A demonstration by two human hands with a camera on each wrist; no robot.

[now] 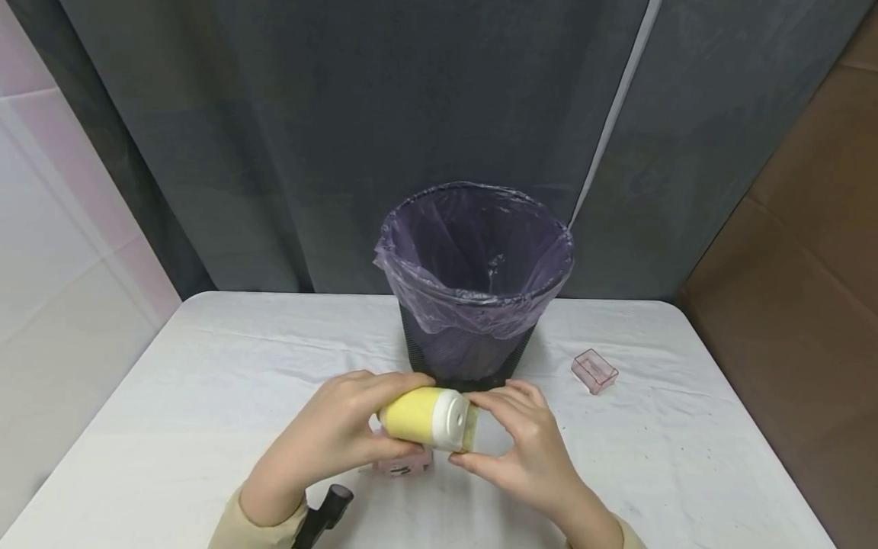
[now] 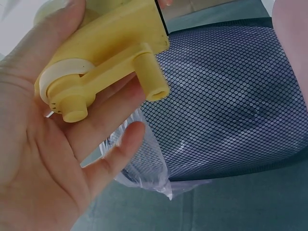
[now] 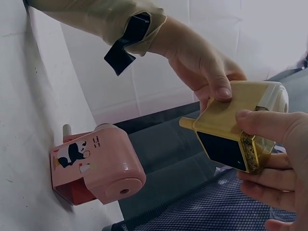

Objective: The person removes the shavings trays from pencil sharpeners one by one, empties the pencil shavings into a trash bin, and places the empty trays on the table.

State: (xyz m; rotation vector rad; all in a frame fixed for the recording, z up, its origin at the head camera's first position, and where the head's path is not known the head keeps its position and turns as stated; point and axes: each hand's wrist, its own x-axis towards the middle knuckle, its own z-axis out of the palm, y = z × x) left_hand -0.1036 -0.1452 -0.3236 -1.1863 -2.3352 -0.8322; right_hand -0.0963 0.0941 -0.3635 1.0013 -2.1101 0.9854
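My left hand (image 1: 336, 431) grips a yellow pencil sharpener (image 1: 414, 415) by its body, the white front turned right. Its yellow crank handle (image 2: 113, 74) shows in the left wrist view, near the palm. With thumb and fingers my right hand (image 1: 524, 435) pinches the see-through shavings drawer (image 3: 251, 151) at the sharpener's end. Dark bits lie inside that drawer. Below the hands stands a pink pencil sharpener (image 3: 103, 163) with a panda print, its drawer slot bare. It is partly hidden by the left hand in the head view.
A black mesh bin (image 1: 473, 354) with a purple bag liner (image 1: 446, 305) stands behind the hands, near the table's back edge. A clear pink drawer (image 1: 594, 371) lies on the white cloth (image 1: 686, 442) to the right. A dark curtain (image 1: 343, 137) hangs behind.
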